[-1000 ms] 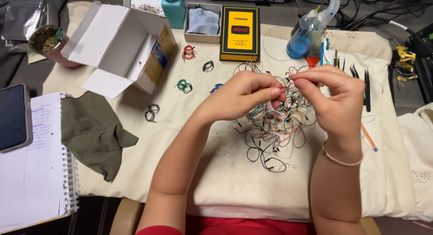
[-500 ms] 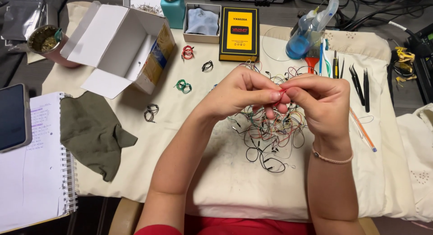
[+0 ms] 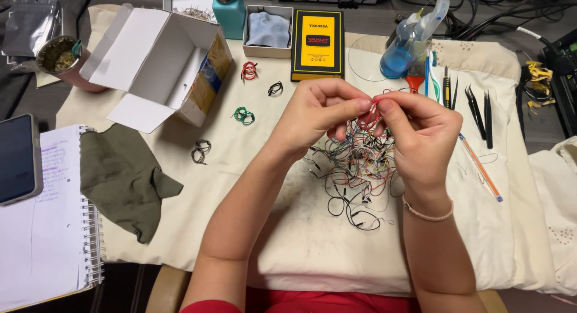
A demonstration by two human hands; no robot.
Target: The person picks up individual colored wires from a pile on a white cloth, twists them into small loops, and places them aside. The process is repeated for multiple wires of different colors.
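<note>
My left hand and my right hand meet above a tangled pile of thin coloured jumper wires on a cream cloth. Both pinch the same red wire between thumb and fingertips, coiled small between them. Small wound coils lie to the left: a red coil, a black coil, a green coil and another dark coil.
An open white cardboard box stands at the back left, a yellow-and-black box and a teal bottle behind. Blue squeeze bottles, tweezers, an orange pen, olive rag, notebook, phone.
My hands have drawn closer together over the wire pile, the right hand shifting left, and the red wire is now bunched tightly between the fingertips.
</note>
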